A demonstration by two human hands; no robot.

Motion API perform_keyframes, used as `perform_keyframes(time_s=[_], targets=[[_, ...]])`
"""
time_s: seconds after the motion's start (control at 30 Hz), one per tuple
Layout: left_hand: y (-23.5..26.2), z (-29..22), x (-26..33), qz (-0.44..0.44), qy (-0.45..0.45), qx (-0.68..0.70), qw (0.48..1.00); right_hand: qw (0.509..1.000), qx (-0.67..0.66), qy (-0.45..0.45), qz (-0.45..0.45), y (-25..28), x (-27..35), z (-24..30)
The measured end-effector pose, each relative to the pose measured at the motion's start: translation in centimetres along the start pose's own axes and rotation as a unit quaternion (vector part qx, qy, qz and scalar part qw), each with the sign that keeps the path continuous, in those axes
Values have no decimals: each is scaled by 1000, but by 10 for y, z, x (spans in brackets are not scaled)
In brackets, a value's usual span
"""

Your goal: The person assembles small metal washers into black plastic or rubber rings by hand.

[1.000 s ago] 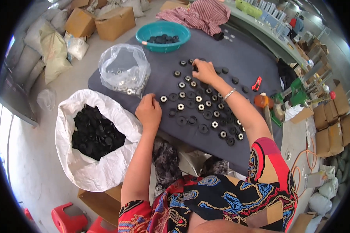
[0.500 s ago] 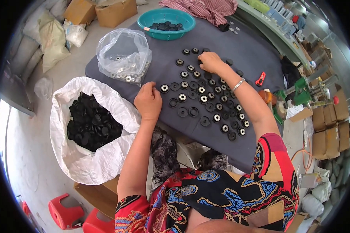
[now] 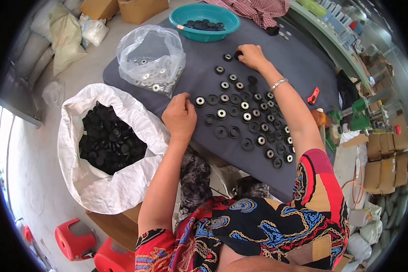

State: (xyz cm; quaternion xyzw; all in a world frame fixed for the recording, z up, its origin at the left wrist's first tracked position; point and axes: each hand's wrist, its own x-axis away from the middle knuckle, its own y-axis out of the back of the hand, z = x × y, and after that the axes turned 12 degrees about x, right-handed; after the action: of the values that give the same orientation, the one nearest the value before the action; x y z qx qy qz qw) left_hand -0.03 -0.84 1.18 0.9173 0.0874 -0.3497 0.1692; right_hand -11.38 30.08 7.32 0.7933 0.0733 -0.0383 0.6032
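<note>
My right hand (image 3: 252, 57) reaches over the far part of the dark table, fingers pinched on a black round plastic part (image 3: 238, 55). Near the table's left edge, my left hand (image 3: 180, 117) is closed with the fingers curled in; whatever it may hold is hidden. Right beside its fingertips lies a black round part with a metal bearing (image 3: 200, 101) set in it. Many such parts spread in loose rows between my hands. Some carry shiny bearings, others are bare black cups (image 3: 221, 131).
A clear plastic bag of metal bearings (image 3: 156, 87) rests on the table by a teal basin (image 3: 233, 25) of black parts. At left stands a white sack (image 3: 77, 177) full of black parts. A red cutter (image 3: 313, 95) and green hand press (image 3: 360, 109) are at right.
My right hand has moved farther away and slightly left, onto a black part near the top of the rows. My left hand stays closed near the table edge. The whole view has shifted slightly.
</note>
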Motion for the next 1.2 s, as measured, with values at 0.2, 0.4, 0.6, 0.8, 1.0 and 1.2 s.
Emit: perform_keyframes(time_s=[0.2, 0.4, 0.6, 0.8, 1.0, 1.2], targets=[[-1, -25, 12, 18, 21, 30, 999, 999, -10, 21, -37, -32, 23, -34], [-13, -3, 21, -34, 14, 28, 999, 998, 48, 0, -34, -122, -38, -99], [-15, 0, 19, -27, 17, 6, 999, 995, 100, 8, -4, -103, -47, -83], [-11, -3, 21, -41, 7, 4, 999, 997, 25, 8, -78, -105, -29, -97], [-22, -25, 13, 3, 33, 16, 999, 982, -181, -17, -55, -49, 58, -126], [18, 6, 8, 8, 3, -64, 998, 971, -224, -16, -79, 44, 95, 12]])
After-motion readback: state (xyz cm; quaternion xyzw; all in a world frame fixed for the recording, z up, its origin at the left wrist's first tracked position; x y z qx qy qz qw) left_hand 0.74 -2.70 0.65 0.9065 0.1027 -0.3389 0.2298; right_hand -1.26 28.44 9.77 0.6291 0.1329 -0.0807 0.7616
